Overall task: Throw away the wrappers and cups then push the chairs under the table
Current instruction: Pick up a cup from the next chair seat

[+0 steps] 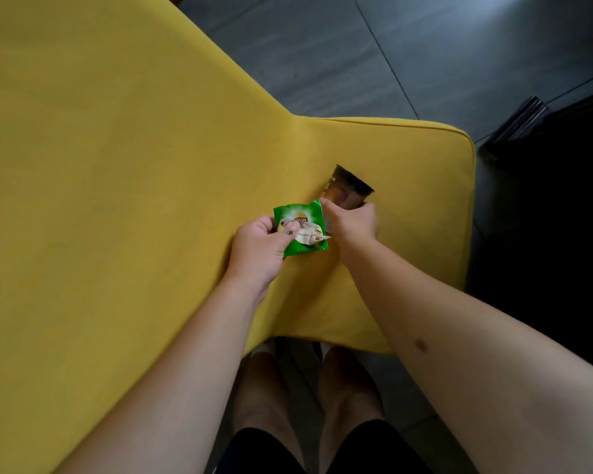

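Pinching with thumb and fingers, our left hand [259, 246] clamps a green wrapper [303, 229] with a crumpled pale scrap on top, held just above the yellow cushion [117, 165]. Our right hand [355, 222] curls closed around the lower part of a translucent brown cup [348, 189], which tilts against the fabric. We judge the wrapper light, crinkly and slick, best gripped by an edge; the cup looks thin and easily crushed, so a gentle wrap around its wall suits it. Beyond the soft, matte upholstery lies grey tiled floor [425, 46].
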